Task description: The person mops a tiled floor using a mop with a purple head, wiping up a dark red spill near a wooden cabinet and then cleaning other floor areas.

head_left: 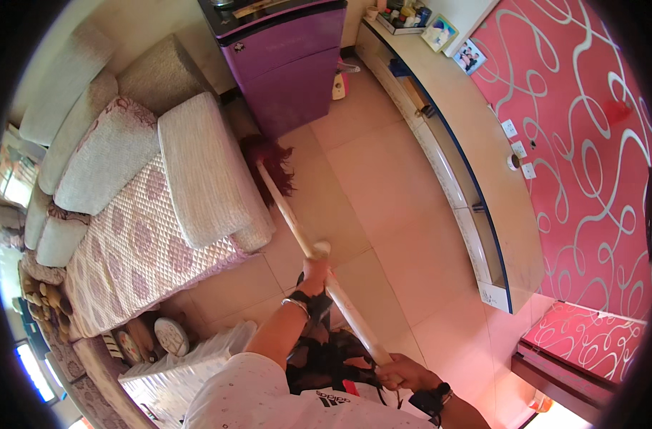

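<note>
A long pale-handled broom (pixel 287 213) slants from near my body to the floor ahead. Its shaggy dark red head (pixel 274 170) touches the tiles beside the sofa's front corner, close to the purple fridge; part of the head is in the sofa's shade. Around the middle of the handle my left hand (pixel 316 273) is closed, a bracelet on its wrist. Lower down, near the handle's top end, my right hand (pixel 404 372) grips it too, with a dark watch on that wrist.
On the left stands a sofa (pixel 133 247) with a quilted cover and several cushions. The purple fridge (pixel 283 79) is at the far end. A long curved cabinet (pixel 476 143) runs along the right wall. A plastic-covered table (pixel 169 379) and stools (pixel 171 336) are near my left arm.
</note>
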The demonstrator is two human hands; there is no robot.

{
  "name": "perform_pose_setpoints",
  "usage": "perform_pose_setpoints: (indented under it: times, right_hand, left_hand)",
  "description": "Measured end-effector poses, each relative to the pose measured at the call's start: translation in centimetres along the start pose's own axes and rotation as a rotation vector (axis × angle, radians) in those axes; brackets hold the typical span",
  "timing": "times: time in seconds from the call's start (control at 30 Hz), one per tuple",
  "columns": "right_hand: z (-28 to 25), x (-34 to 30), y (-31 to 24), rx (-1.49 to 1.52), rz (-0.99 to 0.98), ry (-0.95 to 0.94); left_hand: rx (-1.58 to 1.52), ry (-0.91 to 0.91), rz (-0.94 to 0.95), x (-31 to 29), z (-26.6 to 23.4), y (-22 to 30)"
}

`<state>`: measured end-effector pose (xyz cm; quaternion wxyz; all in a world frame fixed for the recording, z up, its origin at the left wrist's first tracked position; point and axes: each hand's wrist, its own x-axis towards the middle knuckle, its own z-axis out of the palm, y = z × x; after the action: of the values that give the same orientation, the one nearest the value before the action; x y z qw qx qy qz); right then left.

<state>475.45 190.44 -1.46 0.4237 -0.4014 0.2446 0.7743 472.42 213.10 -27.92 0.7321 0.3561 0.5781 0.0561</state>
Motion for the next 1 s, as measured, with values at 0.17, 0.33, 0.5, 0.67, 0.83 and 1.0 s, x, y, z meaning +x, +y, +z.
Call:
perform_pose_setpoints:
  times: [0.17,0.33,0.5,0.67,0.83,1.0]
  right_hand:
    - [4.7,5.6,-10.8,-0.167,-0.176,-0.006]
    - [7.6,10.9,-20.0,-0.145,-0.140,-0.038]
    - [8.8,10.9,-21.2,-0.104,-0.143,-0.088]
    - [5.5,6.7,-18.4,-0.121,-0.090,-0.024]
    - [3.0,-0.8,-15.3,-0.178,-0.037,0.135]
    - [-0.4,-7.6,-9.0,-0.037,0.001,0.157]
  left_hand:
    - [-0.014,-0.058,-0.082,9.7,-2.0,11.4]
    - [-0.014,0.030,-0.003,15.2,-0.8,21.7]
    - [0.073,0.071,0.036,19.8,-3.0,20.6]
    - [0.232,0.006,0.075,18.3,-1.8,15.2]
    - [0.065,0.074,-0.030,13.3,1.8,12.4]
    - [-0.234,-0.025,-0.378,9.9,2.4,6.4]
